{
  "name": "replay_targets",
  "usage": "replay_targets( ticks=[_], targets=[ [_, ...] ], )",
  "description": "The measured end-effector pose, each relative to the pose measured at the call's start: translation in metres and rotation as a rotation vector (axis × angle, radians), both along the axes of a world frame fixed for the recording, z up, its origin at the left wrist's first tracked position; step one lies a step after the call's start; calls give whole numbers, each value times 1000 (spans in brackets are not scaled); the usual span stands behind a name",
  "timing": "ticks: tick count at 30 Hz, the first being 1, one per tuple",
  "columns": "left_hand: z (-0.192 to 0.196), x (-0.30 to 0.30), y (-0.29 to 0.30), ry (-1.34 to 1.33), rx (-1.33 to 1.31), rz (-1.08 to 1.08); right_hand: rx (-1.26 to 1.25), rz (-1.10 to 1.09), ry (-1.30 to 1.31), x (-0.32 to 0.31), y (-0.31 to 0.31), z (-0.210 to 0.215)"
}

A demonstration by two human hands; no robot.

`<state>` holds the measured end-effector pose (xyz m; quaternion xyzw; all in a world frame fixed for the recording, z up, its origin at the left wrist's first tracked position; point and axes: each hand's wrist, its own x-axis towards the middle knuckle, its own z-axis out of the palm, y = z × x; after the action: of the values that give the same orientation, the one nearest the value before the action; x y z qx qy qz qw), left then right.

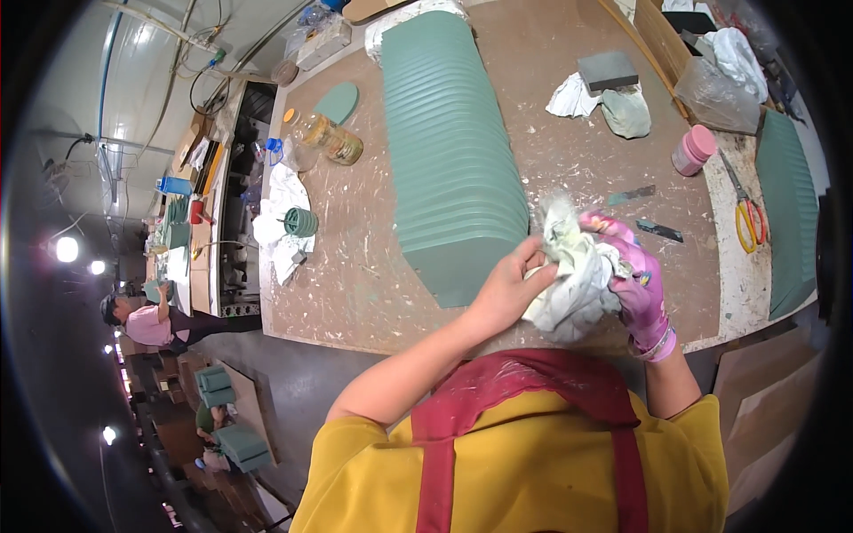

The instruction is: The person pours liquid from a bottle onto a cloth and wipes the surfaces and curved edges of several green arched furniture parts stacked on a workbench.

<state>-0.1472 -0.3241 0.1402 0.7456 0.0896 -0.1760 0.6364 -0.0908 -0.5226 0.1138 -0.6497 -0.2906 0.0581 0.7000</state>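
Observation:
A crumpled white cloth [570, 282] is bunched between my two hands, over the near edge of the table. My bare left hand [511, 289] is closed on its left side, fingers curled into the folds. On my right hand [641, 289] is a pink-purple patterned glove, and its fingers grip the cloth's right side. A long row of stacked green panels [458, 142] lies just beyond my left hand, with the end panel facing me. Two dark flat blades [659, 231] rest on the table beyond my right hand.
A pink jar [693, 150] and orange-handled scissors [749, 222] lie to the right. A grey block [609, 70] sits on cloths at the far right. Leftward are a glass jar [329, 139], a green disc [337, 103] and a green coil [300, 222]. Other people work at left.

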Motion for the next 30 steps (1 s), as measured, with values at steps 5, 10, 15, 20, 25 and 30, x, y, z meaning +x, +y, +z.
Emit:
replay_targets(
  ticks=[5, 10, 15, 20, 25, 30],
  targets=[
    [-7, -11, -1, -53, -16, 94, -49, -162, 180, -16, -44, -18],
    [1, -19, -20, -41, -412, 266, 266, -2, 653, -43, -38, -22],
    [-9, -23, -20, -365, 107, -61, 635, 167, 1079, -64, -5, -42],
    [2, -59, 74, -335, 159, 357, 27, -260, 349, -28, -9, -13],
    [-61, -122, 303, -352, 492, 981, -1169, -134, -480, -12, -38, -2],
    [-68, -170, 402, -166, 993, 1123, -792, -474, -451, -13, -21, 36]
  ],
)
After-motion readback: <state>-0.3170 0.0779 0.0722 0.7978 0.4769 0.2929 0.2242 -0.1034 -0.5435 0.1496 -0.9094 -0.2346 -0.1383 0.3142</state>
